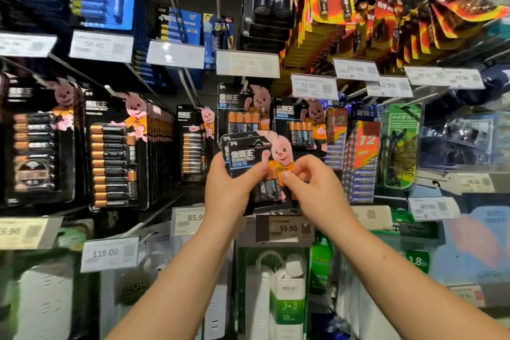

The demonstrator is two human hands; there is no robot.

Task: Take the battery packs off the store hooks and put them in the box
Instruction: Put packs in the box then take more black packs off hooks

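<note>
Fingers of the left hand [229, 188] are clamping a small stack of battery packs [256, 163] in front of the hooks, while the right hand [311, 188] is pinching the front card's edge (box not visible). Keeping the cards squared should help.

White price labels [247, 63] run along the rails before me, boxed white power strips [287, 301] sit low near me, and a green-carded pack [403, 146] hangs right.

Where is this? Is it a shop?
Most likely a shop's battery aisle. Battery packs hang on hooks, white price tags sit below the rows, and both hands hold a pack.
</note>
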